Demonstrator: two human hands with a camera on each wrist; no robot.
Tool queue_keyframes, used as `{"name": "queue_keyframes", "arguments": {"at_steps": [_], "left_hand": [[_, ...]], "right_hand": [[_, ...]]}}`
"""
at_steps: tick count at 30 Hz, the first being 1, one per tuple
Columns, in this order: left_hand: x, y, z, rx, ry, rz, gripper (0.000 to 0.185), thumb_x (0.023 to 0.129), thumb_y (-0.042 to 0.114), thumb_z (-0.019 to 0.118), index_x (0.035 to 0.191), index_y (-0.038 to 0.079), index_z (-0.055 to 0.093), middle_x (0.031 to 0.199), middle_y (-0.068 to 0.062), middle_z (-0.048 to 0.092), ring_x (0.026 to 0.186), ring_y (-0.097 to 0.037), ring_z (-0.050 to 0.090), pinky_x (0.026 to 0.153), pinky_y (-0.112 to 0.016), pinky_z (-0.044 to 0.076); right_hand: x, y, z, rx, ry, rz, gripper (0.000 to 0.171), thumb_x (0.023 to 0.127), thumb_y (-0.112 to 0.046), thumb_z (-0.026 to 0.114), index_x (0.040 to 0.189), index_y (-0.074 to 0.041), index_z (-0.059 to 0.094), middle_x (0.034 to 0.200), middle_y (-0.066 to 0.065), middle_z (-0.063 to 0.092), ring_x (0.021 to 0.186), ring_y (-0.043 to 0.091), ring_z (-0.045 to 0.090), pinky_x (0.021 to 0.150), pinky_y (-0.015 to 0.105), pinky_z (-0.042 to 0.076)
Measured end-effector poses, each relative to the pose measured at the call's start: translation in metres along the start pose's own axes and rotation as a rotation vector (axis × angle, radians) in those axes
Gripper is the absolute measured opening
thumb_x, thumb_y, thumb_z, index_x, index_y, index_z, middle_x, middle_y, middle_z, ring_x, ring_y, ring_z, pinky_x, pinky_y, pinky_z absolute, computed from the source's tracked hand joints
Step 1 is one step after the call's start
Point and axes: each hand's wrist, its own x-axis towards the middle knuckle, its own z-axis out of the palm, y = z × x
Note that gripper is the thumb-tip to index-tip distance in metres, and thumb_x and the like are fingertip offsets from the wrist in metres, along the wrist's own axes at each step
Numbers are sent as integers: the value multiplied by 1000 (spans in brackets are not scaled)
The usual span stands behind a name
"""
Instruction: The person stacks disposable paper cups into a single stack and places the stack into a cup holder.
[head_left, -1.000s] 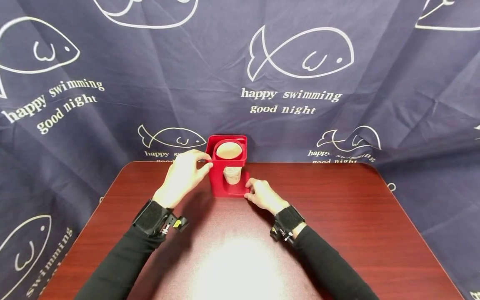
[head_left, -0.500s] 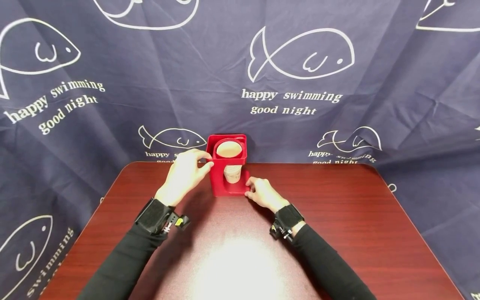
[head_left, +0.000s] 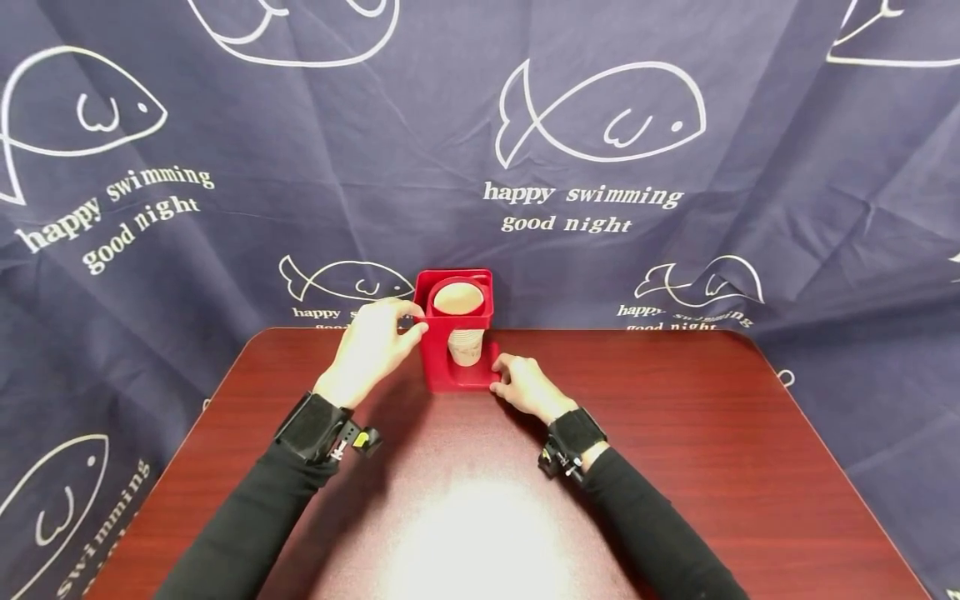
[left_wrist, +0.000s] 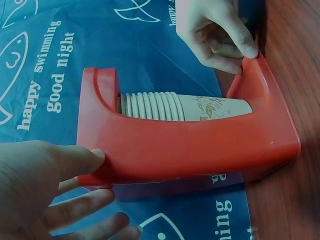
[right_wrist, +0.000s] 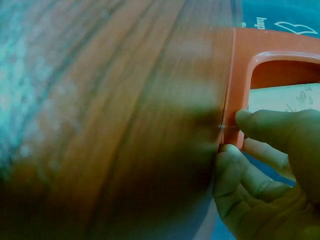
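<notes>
A red cup holder (head_left: pixel 438 354) stands upright near the table's back edge. Nested paper cups (head_left: pixel 467 347) sit in its round opening, their stacked rims and leaf print showing through the cut-out front. My left hand (head_left: pixel 371 342) pinches the holder's upper left edge; in the left wrist view its thumb (left_wrist: pixel 90 157) lies on the red wall, and the other fingers are partly behind it. My right hand (head_left: pixel 528 387) pinches the right end of the holder's base. Seen from the right wrist, thumb and index finger are at the red edge, close to the tabletop.
The reddish-brown wooden table (head_left: pixel 675 458) has a bright glare patch near its front. Directly behind its back edge hangs a dark blue curtain (head_left: pixel 420 167) printed with white fish and lettering. Both wrists wear black camera straps (head_left: pixel 313 427).
The red holder has shifted slightly toward the back edge of the table, with both hands keeping their places on it. The head view has tilted a little upward.
</notes>
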Motion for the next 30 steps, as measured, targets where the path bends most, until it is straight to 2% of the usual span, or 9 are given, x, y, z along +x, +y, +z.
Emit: {"name": "queue_keyframes", "arguments": {"at_steps": [14,30], "left_hand": [[6,-1,-1,8,-24,-21,13,93,16,73,104,9,75,106,-12,74,97,-30,67,84,-50,60],[14,-7,4,-1,-14,-34,14,93,16,71,106,9,75,107,-13,72,100,-32,66,88,-51,58]], "right_hand": [[6,3,1,25,6,-1,24,89,-8,79,109,-2,67,84,9,75,77,18,70,76,33,60],[15,4,1,14,9,3,24,90,-9,78,110,-2,67,84,9,73,78,18,68,75,34,59]]}}
